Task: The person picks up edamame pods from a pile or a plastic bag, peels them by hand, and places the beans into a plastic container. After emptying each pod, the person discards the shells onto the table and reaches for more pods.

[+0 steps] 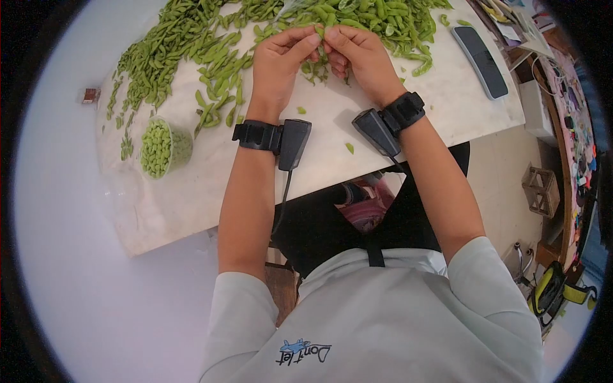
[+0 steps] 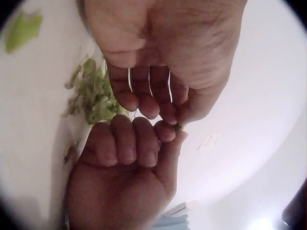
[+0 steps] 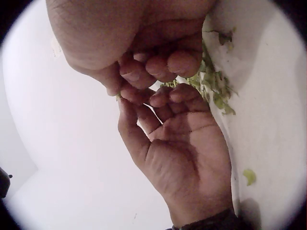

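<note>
Both hands meet over the far side of the table in the head view. My left hand (image 1: 281, 60) pinches one end of a small green soybean pod (image 1: 320, 32) between thumb and forefinger. Thumb and forefinger of my right hand (image 1: 364, 57) pinch the same pod from the other side. In the left wrist view only a sliver of the pod (image 2: 178, 128) shows between the fingertips; the rest is hidden. The other fingers of both hands curl loosely inward. Just beyond the hands lies a heap of plump pods (image 1: 389, 19).
A large pile of pods (image 1: 153, 64) spreads over the table's far left. Near the left edge stands a clear cup (image 1: 182, 145) of shelled green beans. A dark-faced device (image 1: 480, 62) lies at the right. Bits of pod shell (image 1: 349, 148) are scattered on the pale tabletop (image 1: 211, 172).
</note>
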`<state>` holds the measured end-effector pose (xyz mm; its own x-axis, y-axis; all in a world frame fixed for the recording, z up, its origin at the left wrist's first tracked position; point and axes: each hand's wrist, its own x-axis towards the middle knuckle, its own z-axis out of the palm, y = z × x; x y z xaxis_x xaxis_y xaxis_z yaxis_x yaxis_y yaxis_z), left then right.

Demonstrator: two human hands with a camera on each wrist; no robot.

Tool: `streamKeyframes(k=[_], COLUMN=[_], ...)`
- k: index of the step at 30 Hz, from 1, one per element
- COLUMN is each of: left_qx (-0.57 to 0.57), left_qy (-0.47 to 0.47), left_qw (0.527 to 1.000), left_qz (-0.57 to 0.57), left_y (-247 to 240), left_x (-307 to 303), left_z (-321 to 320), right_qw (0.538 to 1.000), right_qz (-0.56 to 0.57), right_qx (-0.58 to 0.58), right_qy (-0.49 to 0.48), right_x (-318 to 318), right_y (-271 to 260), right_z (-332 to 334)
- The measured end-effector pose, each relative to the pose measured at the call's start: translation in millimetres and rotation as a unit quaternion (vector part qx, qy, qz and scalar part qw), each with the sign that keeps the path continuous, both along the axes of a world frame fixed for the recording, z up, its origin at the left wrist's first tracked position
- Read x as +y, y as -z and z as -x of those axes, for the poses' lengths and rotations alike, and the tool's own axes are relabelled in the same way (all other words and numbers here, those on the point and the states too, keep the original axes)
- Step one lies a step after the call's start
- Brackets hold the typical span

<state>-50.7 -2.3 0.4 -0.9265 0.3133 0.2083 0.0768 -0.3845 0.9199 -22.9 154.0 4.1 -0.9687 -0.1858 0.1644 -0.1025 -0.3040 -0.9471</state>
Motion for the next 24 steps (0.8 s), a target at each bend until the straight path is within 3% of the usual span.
streamKeyframes(k=[14, 20, 24], left_qx=[-0.014, 0.023, 0.059], left_qy=[0.032, -0.038, -0.053], left_qw=[0.999, 0.995, 0.995], left_qz=[0.017, 0.095, 0.060], left_y=[-4.1, -2.3, 0.9], left_x=[-5.4, 1.0, 3.5], left_z=[-2.3, -4.4, -4.3], right_qw=[0.999, 0.998, 0.998], right_qz=[-0.043, -0.057, -0.013], right_qx=[0.031, 0.006, -0.036], right_qy=[0.001, 0.002, -0.047], right_x=[-0.1, -0.7, 3.5], right_y=[0.4, 1.5, 1.5], right_z=[1.1, 0.6, 0.6])
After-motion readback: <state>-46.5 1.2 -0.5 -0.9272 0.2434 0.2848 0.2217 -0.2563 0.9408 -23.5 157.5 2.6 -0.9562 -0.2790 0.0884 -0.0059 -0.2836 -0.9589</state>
